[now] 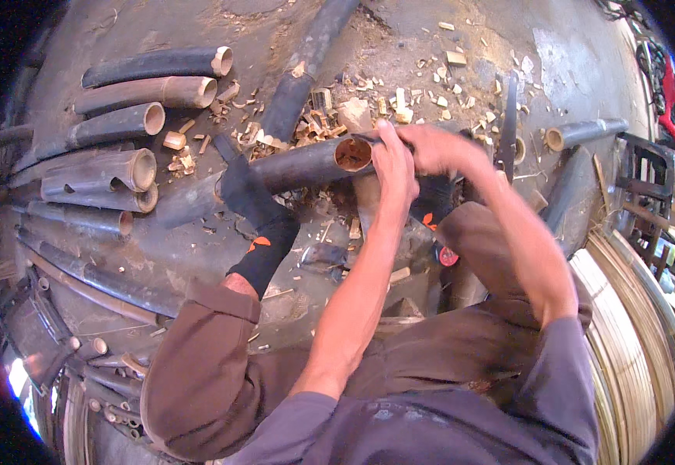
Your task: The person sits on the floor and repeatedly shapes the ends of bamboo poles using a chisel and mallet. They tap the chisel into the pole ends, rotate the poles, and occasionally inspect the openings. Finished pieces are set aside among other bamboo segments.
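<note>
dark bamboo culm [291,167], pinned by a socked foot [248,194]; left hand [393,167] and right hand [438,149] clenched on a blade [368,140] at its cut end: a slip could cut fingers.

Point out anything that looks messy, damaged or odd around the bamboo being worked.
Pale wood chips lie scattered over the floor past the bamboo pole, thickest just behind it. The person's socked foot pins the pole while the left hand and right hand work at its hollow end.

Brown trousers [221,372], black socks [264,248], grey sleeves [554,372]
</note>
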A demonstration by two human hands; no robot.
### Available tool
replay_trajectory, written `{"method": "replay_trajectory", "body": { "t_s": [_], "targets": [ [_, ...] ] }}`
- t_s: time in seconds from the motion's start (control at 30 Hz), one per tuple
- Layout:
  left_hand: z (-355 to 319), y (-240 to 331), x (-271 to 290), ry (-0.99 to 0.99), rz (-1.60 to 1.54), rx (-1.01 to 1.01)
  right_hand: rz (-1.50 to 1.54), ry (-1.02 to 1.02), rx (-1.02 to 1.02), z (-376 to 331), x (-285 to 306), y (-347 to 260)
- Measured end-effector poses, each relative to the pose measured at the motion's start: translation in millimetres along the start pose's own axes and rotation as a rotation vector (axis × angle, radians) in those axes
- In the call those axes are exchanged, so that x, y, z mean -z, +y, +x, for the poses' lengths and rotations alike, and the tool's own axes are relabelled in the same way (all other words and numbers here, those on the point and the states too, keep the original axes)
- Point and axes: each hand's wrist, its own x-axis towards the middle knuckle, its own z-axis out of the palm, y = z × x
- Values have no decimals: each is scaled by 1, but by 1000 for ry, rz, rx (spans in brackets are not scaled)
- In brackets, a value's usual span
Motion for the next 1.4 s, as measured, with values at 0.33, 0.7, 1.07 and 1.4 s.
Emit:
{"method": "replay_trajectory", "body": {
  "t_s": [0.33,0.7,1.07,1.4],
  "targets": [
    [-30,-45,62,135,542,-231,680,84,239,-34,-93,-14],
    [-8,100,123,-337,1669,-108,1707,778,217,18,-180,-154],
    [-39,4,119,-154,654,-229,781,461,84,-27,-139,-81],
    [27,98,130,-529,1646,-129,1451,933,-168,43,-141,-186]
  ]
}}
